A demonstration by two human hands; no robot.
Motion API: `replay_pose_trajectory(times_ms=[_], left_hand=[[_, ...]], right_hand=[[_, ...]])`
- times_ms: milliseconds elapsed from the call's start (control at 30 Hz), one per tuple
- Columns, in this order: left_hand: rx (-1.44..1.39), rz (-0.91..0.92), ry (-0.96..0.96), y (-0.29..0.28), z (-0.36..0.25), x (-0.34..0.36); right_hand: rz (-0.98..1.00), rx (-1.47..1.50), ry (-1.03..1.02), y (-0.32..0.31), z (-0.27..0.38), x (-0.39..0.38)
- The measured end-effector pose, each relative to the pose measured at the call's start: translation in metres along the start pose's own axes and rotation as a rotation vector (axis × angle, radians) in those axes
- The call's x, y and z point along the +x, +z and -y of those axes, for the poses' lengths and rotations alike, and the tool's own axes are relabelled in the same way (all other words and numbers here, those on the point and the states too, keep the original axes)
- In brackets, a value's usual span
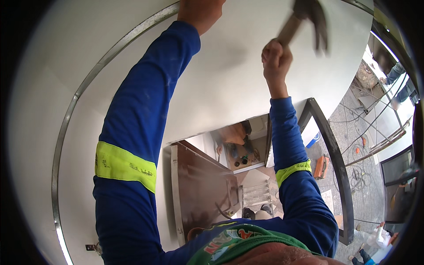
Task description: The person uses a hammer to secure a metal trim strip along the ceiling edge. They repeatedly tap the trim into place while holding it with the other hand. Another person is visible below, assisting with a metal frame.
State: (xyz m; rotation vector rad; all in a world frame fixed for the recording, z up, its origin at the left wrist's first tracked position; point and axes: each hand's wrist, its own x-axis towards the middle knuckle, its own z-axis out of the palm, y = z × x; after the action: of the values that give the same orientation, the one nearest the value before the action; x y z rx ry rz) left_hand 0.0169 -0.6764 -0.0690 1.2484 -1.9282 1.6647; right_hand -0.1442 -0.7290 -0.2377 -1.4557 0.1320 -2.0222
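My right hand (276,62) is closed around the handle of a claw hammer (289,30), raised in front of the white wall (229,79). The hammer's dark head is smeared by motion. My left hand (201,15) reaches up to the top edge of the view, and its fingers are cut off there. Beside it ends a long, narrow metal strip (79,90) that runs along the wall, bent by the lens. Whether the left hand touches the strip or holds anything is hidden.
Below stands a brown door (203,181) beside a doorway with a person inside. Under me are ladder-like steps (256,194). A dark metal frame (333,154) rises at my right, past it an orange block-shaped object (322,167), loose cables (361,176) and other people.
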Motion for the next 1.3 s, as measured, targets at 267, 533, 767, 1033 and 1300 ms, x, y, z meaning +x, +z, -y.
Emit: replay_pose_trajectory(times_ms=[267,533,767,1033,1300], left_hand=[[-0.017,-0.013,0.028,0.003,0.007,0.005],[-0.002,0.007,-0.002,0.002,0.004,0.004],[0.004,0.010,0.005,-0.001,0.004,0.005],[0.044,0.044,0.000,-0.001,0.004,0.003],[-0.003,-0.015,0.012,0.001,0.004,0.002]], right_hand=[[-0.195,0.268,-0.173,-0.003,0.008,0.001],[-0.055,0.069,0.138,0.011,-0.009,0.006],[0.097,-0.089,0.308,0.014,-0.013,0.006],[-0.039,0.138,-0.144,0.014,-0.019,0.005],[-0.097,0.210,-0.207,0.012,-0.023,0.007]])
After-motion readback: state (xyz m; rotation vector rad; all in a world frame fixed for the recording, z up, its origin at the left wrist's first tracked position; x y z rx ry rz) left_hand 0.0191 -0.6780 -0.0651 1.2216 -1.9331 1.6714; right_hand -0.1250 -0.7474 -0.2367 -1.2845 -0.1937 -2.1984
